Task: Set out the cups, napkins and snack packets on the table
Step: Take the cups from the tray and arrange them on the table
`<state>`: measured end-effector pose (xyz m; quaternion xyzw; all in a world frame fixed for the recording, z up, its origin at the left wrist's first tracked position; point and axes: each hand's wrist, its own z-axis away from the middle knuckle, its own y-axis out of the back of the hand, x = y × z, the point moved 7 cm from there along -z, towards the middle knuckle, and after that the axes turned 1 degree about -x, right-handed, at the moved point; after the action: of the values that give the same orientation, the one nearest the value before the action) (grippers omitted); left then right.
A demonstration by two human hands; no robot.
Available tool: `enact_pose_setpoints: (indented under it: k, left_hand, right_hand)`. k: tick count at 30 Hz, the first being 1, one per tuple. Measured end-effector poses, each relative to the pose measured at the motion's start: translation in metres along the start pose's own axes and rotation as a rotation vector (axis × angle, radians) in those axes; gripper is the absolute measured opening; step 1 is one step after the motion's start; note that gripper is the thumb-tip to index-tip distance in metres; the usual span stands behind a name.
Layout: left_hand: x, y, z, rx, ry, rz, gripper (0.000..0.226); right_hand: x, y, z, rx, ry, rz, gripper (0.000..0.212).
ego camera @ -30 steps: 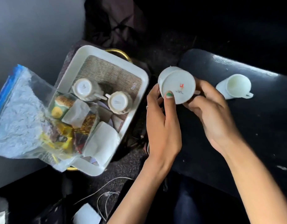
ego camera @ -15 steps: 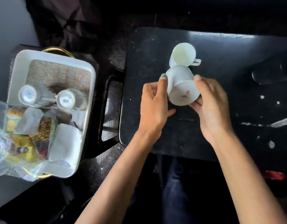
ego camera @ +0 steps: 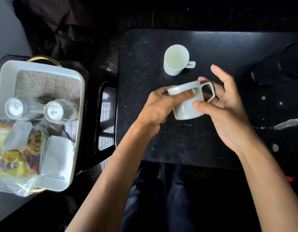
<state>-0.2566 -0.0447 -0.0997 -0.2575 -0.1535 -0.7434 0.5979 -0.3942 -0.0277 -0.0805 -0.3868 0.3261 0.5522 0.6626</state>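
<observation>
Both my hands hold a white cup (ego camera: pixel 188 108) over the black table (ego camera: pixel 212 139), its rim turned up and away from me and its handle to the right. My left hand (ego camera: pixel 159 108) grips the rim side, the thumb across the cup wall. My right hand (ego camera: pixel 227 111) holds the body by the thumb, with fingers behind the handle. Another white cup (ego camera: pixel 176 60) stands upright on the table just beyond. Two more cups (ego camera: pixel 15 108) (ego camera: pixel 55 112) lie in the white tray (ego camera: pixel 79 114) at left, with white napkins (ego camera: pixel 58 154) and snack packets (ego camera: pixel 15 158) in a clear bag.
The tray has gold handles (ego camera: pixel 43 58) and a burlap liner (ego camera: pixel 47 84), and rests on a dark stool left of the table. A round black recess (ego camera: pixel 292 62) sits at the table's right end. White paint flecks (ego camera: pixel 287 123) mark the tabletop. Dark cloth lies beyond.
The cup came from beside the tray to over the table and has been turned from base-toward-me to rim up. My view shifted right, so the tray now sits farther left.
</observation>
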Motion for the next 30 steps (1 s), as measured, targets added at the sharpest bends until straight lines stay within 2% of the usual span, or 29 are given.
enact_pose_setpoints:
  k: [1,3,6,7,10,14,19,23,30]
  left_hand:
    - [0.001,-0.001,-0.002,-0.008,-0.042,0.005,0.013]
    - [-0.002,-0.004,-0.004,-0.015,-0.076,0.024,0.024]
    - [-0.006,-0.007,-0.006,-0.006,-0.108,0.040,0.063]
    - [-0.006,-0.007,-0.007,-0.001,-0.141,0.017,0.070]
    - [-0.003,-0.013,-0.008,-0.017,-0.228,-0.056,0.072]
    - [0.001,-0.027,-0.010,-0.070,-0.280,-0.061,0.076]
    - [0.002,-0.049,-0.017,-0.137,-0.296,-0.108,0.081]
    - [0.003,-0.063,-0.029,-0.170,-0.263,-0.136,0.080]
    - [0.004,-0.085,-0.060,-0.070,-0.213,-0.090,0.070]
  right_hand:
    - [-0.001,0.003,-0.001,-0.023,-0.004,0.018,0.081]
    - [-0.003,0.008,-0.003,-0.089,-0.014,0.095,0.082]
    - [-0.006,0.014,-0.006,-0.191,-0.028,0.351,0.089]
    - [-0.007,0.017,-0.007,-0.203,-0.033,0.457,0.092]
    - [-0.006,0.022,-0.009,-0.205,-0.055,0.699,0.101]
    - [-0.004,0.026,-0.012,-0.186,-0.001,0.856,0.106]
    - [-0.006,0.040,-0.019,-0.065,0.141,0.899,0.084]
    - [-0.004,0.059,-0.025,0.026,0.190,0.904,0.081]
    - [-0.001,0.091,-0.052,0.137,0.218,0.885,0.077]
